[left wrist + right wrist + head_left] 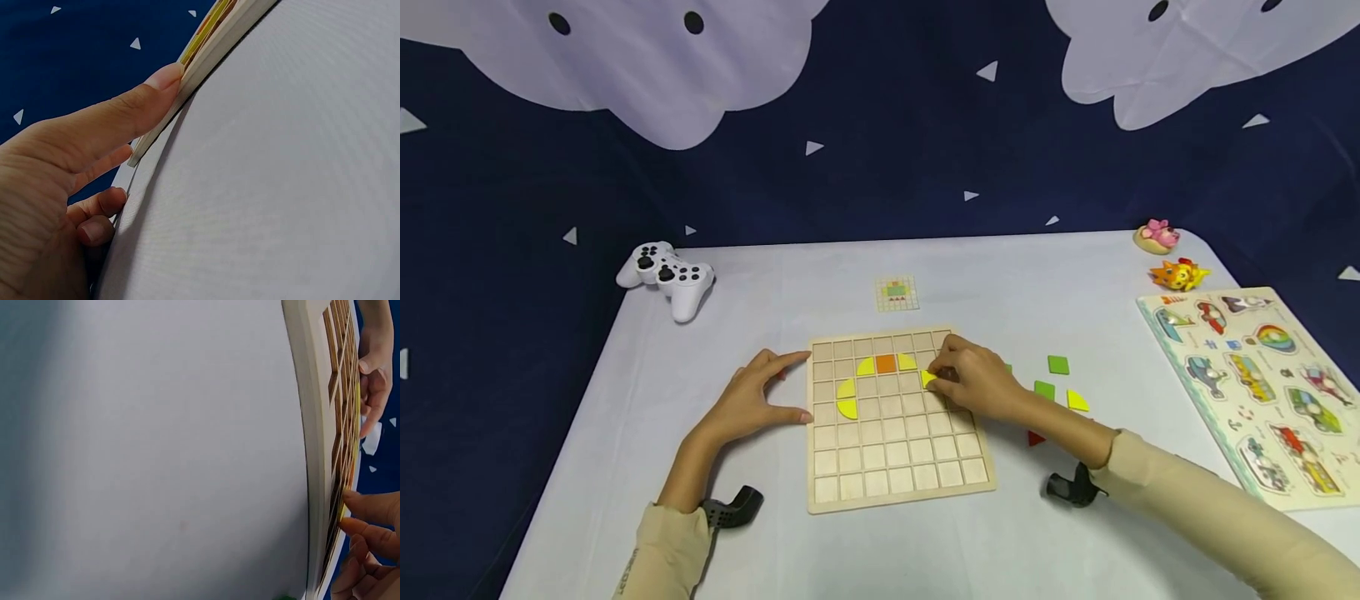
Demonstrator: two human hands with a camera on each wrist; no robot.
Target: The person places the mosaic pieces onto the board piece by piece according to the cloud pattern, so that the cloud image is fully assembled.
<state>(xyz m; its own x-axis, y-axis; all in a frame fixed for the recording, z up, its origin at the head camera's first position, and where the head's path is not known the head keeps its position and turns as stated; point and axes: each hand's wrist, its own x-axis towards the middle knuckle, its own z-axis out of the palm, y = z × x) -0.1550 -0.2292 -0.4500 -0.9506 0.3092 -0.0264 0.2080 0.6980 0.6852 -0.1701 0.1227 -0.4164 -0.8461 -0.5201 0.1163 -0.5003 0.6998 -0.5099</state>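
Head view, board: the wooden grid board [897,450] lies flat near the middle of the bench [1015,550], closer to its front edge.
Head view, right hand: the right hand [973,383] rests over the board's right side, its fingers curled to pinch a yellow piece [928,380] that sits on the upper right cells.
Head view, left hand: the left hand [752,400] lies on the bench with relaxed fingers; thumb and forefinger touch the board's left edge and hold nothing.
Head view, pieces placed: an orange square [886,362] sits in the second row, with yellow curved pieces [847,398] beside it and down the left side.
Head view, loose pieces: green squares [1057,364], another yellow piece [1077,401] and a red piece [1036,437] lie just right of the right hand.
Head view, surroundings: a pattern card [897,294] lies behind the board, a white game controller [666,275] sits near the back left corner, and a peg puzzle [1262,383] lies along the right edge, with two small toy figures [1172,254] behind it.
Left wrist view: the left hand [69,187] presses a straight fingertip against the board's edge [206,59].
Right wrist view: the right hand's fingertips [369,522] pinch the yellow piece [343,511] against the board [312,425]; the left hand [374,381] shows at the far edge.
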